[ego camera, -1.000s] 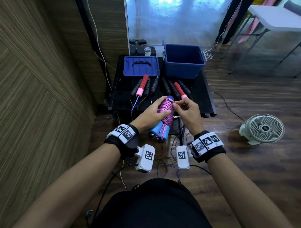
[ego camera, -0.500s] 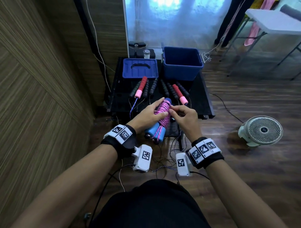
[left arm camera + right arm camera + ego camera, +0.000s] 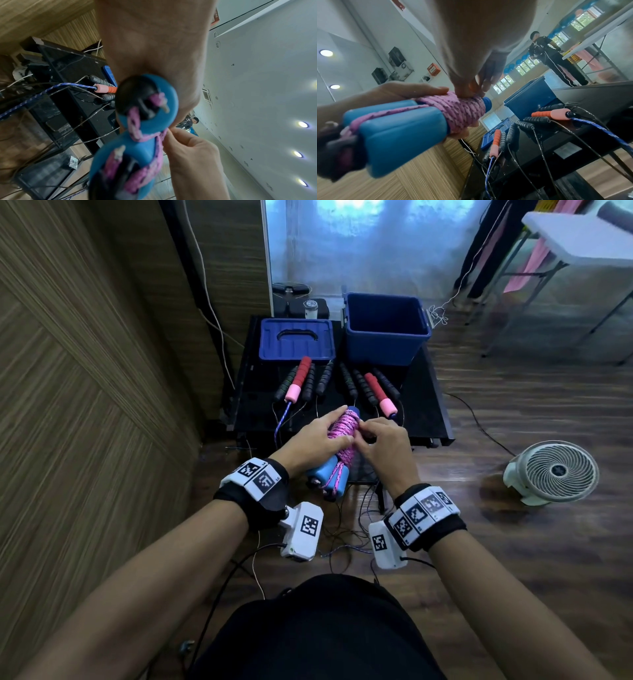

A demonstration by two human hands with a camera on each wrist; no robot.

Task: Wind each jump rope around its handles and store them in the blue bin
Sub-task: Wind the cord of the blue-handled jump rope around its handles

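Note:
A pink jump rope point(image 3: 343, 436) is wound around its two blue handles point(image 3: 325, 475), held in the air before the black table point(image 3: 424, 419). My left hand point(image 3: 317, 436) grips the wound bundle from the left, its thumb lying on the rope coils point(image 3: 464, 109). My right hand point(image 3: 380, 440) pinches the rope at the top of the coils with its fingertips point(image 3: 467, 92). The blue handles point(image 3: 147, 102) fill the left wrist view end-on. The open blue bin point(image 3: 385, 328) stands at the table's back right.
The bin's blue lid point(image 3: 296, 340) lies at the back left. Several more ropes with black handles point(image 3: 359, 385) and red-pink handles point(image 3: 298, 380) lie across the table, cords trailing over the front edge. A white fan point(image 3: 553, 472) stands on the floor at right. A wooden wall point(image 3: 85, 371) runs along the left.
Both hands and the bundle have hardly moved. My right fingers have worked slightly along the top of the coils.

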